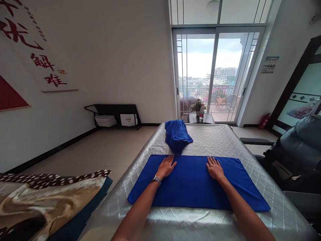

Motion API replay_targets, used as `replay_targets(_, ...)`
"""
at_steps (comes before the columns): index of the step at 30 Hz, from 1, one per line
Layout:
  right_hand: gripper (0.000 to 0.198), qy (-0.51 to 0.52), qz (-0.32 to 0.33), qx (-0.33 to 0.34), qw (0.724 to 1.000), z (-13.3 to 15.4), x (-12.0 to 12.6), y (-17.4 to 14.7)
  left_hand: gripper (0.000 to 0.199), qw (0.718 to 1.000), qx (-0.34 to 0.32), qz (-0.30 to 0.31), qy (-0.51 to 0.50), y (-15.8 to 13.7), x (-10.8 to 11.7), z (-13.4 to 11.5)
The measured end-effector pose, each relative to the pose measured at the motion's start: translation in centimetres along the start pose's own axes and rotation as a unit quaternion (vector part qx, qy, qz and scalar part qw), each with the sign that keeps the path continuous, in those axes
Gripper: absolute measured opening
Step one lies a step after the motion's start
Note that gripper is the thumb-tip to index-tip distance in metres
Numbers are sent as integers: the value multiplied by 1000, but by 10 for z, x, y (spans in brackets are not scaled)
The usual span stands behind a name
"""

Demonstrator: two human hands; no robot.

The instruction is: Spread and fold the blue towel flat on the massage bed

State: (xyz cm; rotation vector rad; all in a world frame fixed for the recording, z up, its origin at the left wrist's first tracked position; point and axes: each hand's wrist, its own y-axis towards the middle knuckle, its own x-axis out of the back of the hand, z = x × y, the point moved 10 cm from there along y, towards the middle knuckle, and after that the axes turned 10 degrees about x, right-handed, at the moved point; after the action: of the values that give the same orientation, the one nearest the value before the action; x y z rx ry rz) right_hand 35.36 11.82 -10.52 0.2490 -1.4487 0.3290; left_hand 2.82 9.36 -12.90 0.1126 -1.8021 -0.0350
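Note:
A blue cloth (189, 184) lies spread flat as a wide rectangle across the silver quilted table cover (208, 135). Both hands rest palm down on its far part, well apart from each other. My left hand (165, 167), with a watch (156, 180) at the wrist, has its fingers stretched out near the far edge. My right hand (215, 168) also lies flat with fingers extended, right of the middle. Just beyond the cloth's far edge, nearer my left hand, sits a crumpled blue cloth (178, 134). Neither hand grips anything.
A patterned blanket (57, 204) is at the lower left. A dark bag (298, 150) sits on the right. Behind the table stand a bottle (202, 112) and a potted plant (198, 106) before glass doors. A low black rack (115, 109) is against the wall.

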Motion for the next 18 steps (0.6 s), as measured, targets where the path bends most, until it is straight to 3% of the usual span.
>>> replay_targets(4,61,-27,-23,-70,997,-70,21,-21,72,998,61,6,16,-7,15,82)
replay_targets(8,51,-58,-51,-134,988,-118,38,-35,74,993,114,4,27,-5,19,136)
replay_targets(13,40,-81,-63,-173,979,-142,44,-44,77,989,143,4,34,-1,11,158)
replay_targets(18,40,-90,-72,-175,978,-133,54,-53,77,988,149,9,39,1,15,155)
